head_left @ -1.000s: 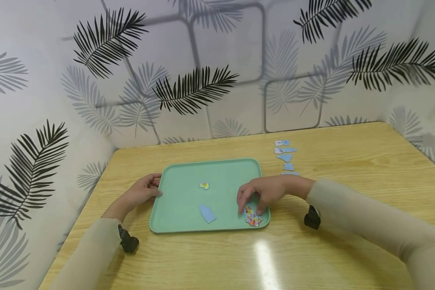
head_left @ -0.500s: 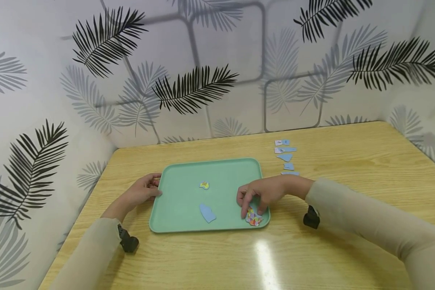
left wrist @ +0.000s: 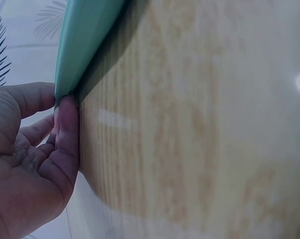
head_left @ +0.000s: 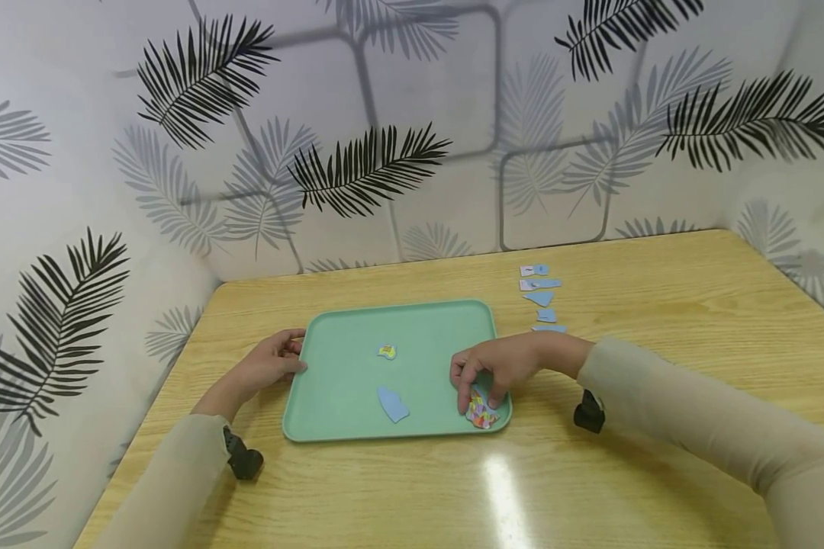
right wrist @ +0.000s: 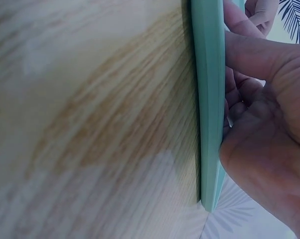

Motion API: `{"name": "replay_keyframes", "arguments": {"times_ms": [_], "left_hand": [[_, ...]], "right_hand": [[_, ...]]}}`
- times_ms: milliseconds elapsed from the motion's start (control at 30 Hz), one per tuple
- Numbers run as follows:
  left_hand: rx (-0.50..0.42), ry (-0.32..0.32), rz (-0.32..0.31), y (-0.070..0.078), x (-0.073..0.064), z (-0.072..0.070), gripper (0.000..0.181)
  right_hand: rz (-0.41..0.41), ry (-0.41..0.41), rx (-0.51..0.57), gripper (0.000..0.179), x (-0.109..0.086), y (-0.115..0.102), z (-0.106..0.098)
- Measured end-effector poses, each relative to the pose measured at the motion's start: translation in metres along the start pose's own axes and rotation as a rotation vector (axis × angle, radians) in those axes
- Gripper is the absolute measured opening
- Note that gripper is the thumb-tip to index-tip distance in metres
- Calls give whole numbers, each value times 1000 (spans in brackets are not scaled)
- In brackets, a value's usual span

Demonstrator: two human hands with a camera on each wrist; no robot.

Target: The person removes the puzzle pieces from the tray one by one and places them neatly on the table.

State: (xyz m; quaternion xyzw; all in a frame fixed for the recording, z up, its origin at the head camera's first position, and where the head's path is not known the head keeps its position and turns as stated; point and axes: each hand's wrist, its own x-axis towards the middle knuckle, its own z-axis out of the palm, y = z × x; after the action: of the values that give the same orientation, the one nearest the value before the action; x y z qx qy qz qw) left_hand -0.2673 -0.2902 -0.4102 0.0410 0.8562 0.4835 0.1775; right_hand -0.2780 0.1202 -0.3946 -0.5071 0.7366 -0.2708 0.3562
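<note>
A green tray point(head_left: 336, 396) lies on the wooden table. My left hand point(head_left: 264, 362) holds its left rim, the thumb on one side of the edge and fingers on the other in the left wrist view. At the tray's near right corner, my right hand point(head_left: 504, 362) has its index finger and thumb on a multicoloured puzzle piece cluster point(head_left: 482, 417); the other fingers are curled in. A blue puzzle piece point(head_left: 393, 404) lies near the tray's front middle. Behind it is a small yellow puzzle piece point(head_left: 387, 351). The tray wall point(right wrist: 210, 99) hides the right fingertips in the right wrist view.
Beyond the tray's right side, several blue and pale pieces point(head_left: 539, 284) lie in a column on the table point(head_left: 659, 305). A leaf-patterned wall point(head_left: 439, 198) stands behind the table. Another wall point(head_left: 55, 267) borders the left.
My right index finger has come down toward the thumb, and the multicoloured pieces have shifted slightly right and turned a little. The left hand and the tray stay where they were.
</note>
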Motion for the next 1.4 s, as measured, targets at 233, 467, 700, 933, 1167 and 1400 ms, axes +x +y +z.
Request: {"name": "replay_keyframes", "arguments": {"times_ms": [233, 467, 700, 933, 1167, 1400], "left_hand": [[8, 0, 7, -1, 1, 0, 64], [11, -2, 3, 2, -1, 1, 65], [8, 1, 2, 1, -3, 2, 65], [1, 10, -7, -2, -2, 1, 63], [4, 7, -4, -1, -1, 0, 64], [4, -7, -2, 3, -2, 0, 65]], "right_hand": [[-2, 11, -12, 37, -1, -2, 0], [3, 21, -5, 35, 0, -2, 1], [15, 53, 11, 34, -2, -4, 3], [43, 163, 33, 32, -7, -7, 5], [25, 242, 59, 33, -11, -6, 6], [23, 336, 63, 32, -22, -5, 4]]}}
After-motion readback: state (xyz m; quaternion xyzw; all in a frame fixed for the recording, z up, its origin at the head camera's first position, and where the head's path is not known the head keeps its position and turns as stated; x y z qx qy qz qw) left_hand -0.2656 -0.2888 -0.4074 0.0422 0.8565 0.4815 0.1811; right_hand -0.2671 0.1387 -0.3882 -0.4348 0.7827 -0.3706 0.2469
